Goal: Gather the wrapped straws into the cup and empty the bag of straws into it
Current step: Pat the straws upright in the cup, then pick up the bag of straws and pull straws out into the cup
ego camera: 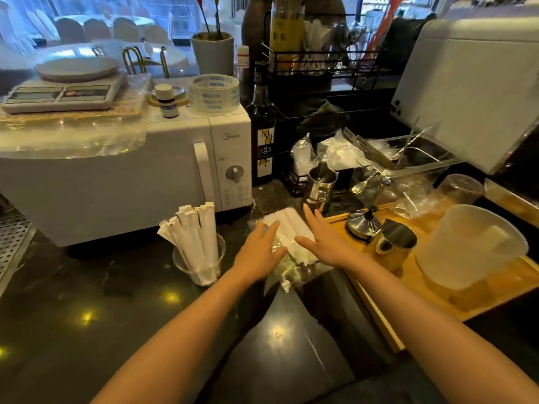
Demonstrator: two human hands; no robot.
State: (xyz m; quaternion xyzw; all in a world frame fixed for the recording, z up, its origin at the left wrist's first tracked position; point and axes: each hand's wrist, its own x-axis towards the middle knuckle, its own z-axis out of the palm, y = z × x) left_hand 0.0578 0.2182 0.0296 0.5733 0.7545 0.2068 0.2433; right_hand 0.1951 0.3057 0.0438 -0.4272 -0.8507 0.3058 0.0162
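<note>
A clear cup [178, 262] stands on the dark counter in front of the microwave, with several white paper-wrapped straws [195, 237] upright in it. To its right a clear plastic bag of wrapped straws [287, 228] lies flat on the counter. My left hand [258, 252] rests with straight fingers on the bag's left side. My right hand [322, 239] lies with straight fingers along its right side. The bag's near end [287, 277] is crumpled and shiny between my wrists.
A white microwave [163, 167] stands behind the cup, with a scale and tape rolls on top. A wooden tray [423, 278] on the right holds a frosted jug [469, 246], a steel cup [396, 240] and a lid. A syrup bottle [264, 135] and steel pitcher [320, 185] stand behind the bag.
</note>
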